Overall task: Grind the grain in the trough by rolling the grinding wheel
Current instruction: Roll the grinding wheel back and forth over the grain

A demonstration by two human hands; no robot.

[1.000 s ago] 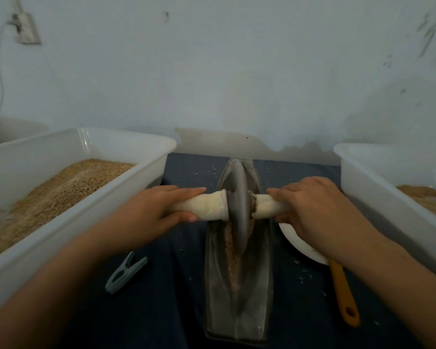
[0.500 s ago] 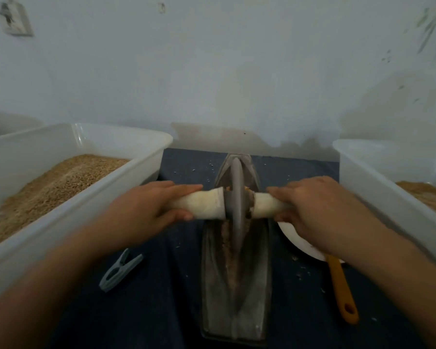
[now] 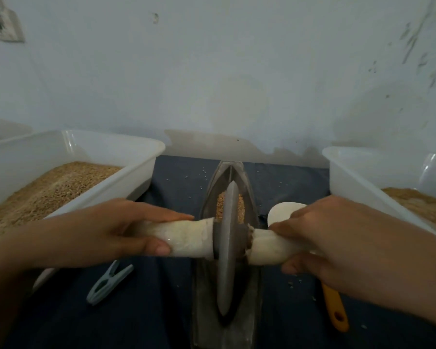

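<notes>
Dark blue worktop [image 3: 176, 321] against a pale, scuffed wall [image 3: 237, 71] w/ a socket [image 3: 6, 27] top left. Metal trough [image 3: 252, 285] runs down the centre; grinding wheel [image 3: 228, 250] stands upright in it, near end, w/ grain [image 3: 220, 206] piled just beyond it. Left hand [image 3: 106, 233] grips the cloth-wrapped axle [image 3: 189, 238] left of the wheel — fingers over, thumb under. Right hand [image 3: 337, 245] grips the axle's right side. White tub [image 3: 116, 149] of grain at left, another tub [image 3: 350, 177] at right. Grey clothes peg [image 3: 108, 283] lies near left of the trough; white spoon [image 3: 282, 212] w/ orange handle to the right — stray grains scattered about.
</notes>
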